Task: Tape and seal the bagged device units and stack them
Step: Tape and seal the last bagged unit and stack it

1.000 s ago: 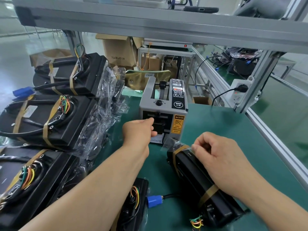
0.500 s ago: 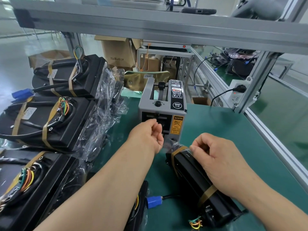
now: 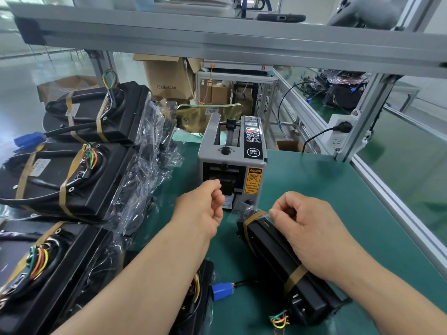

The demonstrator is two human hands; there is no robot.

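Observation:
A black device unit (image 3: 278, 250) in a clear bag, banded with tan tape, lies on the green mat (image 3: 326, 189) in front of the grey tape dispenser (image 3: 232, 153). My right hand (image 3: 314, 235) rests on the unit and pinches the folded bag flap (image 3: 254, 211) at its far end. My left hand (image 3: 203, 209) hovers just in front of the dispenser's outlet, thumb and forefinger pinched on a faint strip of clear tape (image 3: 214, 181). Bagged units are stacked at the left (image 3: 79, 180).
More bagged units sit at the far left (image 3: 101, 117) and near left (image 3: 48, 262). Another unit with a blue connector (image 3: 221, 290) lies under my left forearm. An aluminium frame post (image 3: 362, 112) and power strip (image 3: 338, 134) stand at the right. Cardboard boxes (image 3: 169, 78) are behind.
My left hand has drawn back from the dispenser's outlet toward me. My right hand has kept its pinch on the bag flap.

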